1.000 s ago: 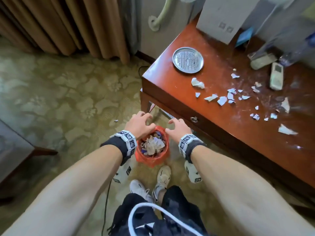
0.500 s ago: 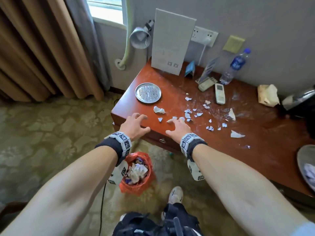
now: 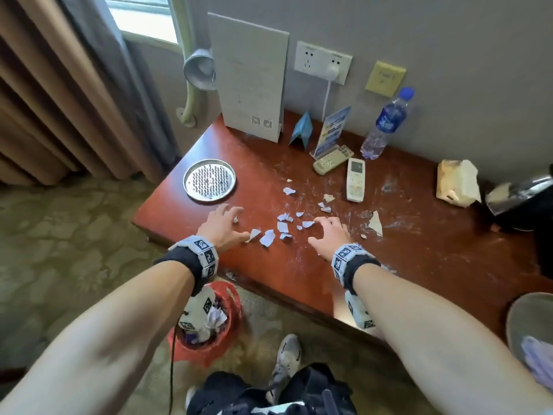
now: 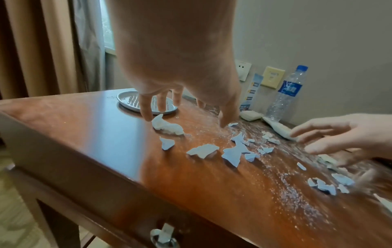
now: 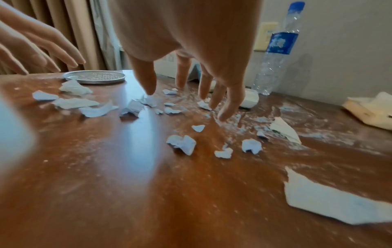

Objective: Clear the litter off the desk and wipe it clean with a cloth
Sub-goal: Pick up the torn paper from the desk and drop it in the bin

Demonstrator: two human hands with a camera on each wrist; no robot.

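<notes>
Your two hands hover over a reddish wooden surface [image 3: 419, 250] strewn with torn paper scraps [image 3: 267, 237] and a film of white dust. At far left, brown curtains [image 3: 59, 100] hang beside the window, and on the carpet below the surface's near edge stands an orange-lined bin [image 3: 209, 348] already stuffed with crumpled paper. Near the left end of the surface lies a round perforated metal tray [image 3: 209, 180]. Just in front of it your left hand [image 3: 223, 227] is spread, fingers pointing down and holding nothing; its fingertips [image 4: 146, 115] come down right beside a crumpled white wad [image 4: 167, 127], though whether they touch it is not clear. Between your hands lies the thickest cluster of pale blue scraps, flat on the wood. Your right hand [image 3: 330, 235] is likewise spread and empty, fingers [image 5: 224, 107] splayed downward just above the smaller bits. A larger torn piece [image 3: 375, 224] sits just to the right of that hand. Along the wall behind stand a tall grey card [image 3: 248, 79], a small blue folded tent card [image 3: 302, 130], an upright blue leaflet stand [image 3: 330, 130], two remote controls [image 3: 356, 179] and a plastic water bottle [image 3: 386, 124] with a blue cap. Farther right, a crumpled yellowish-white cloth [image 3: 456, 184] rests on the surface near the wall, well apart from both hands.
</notes>
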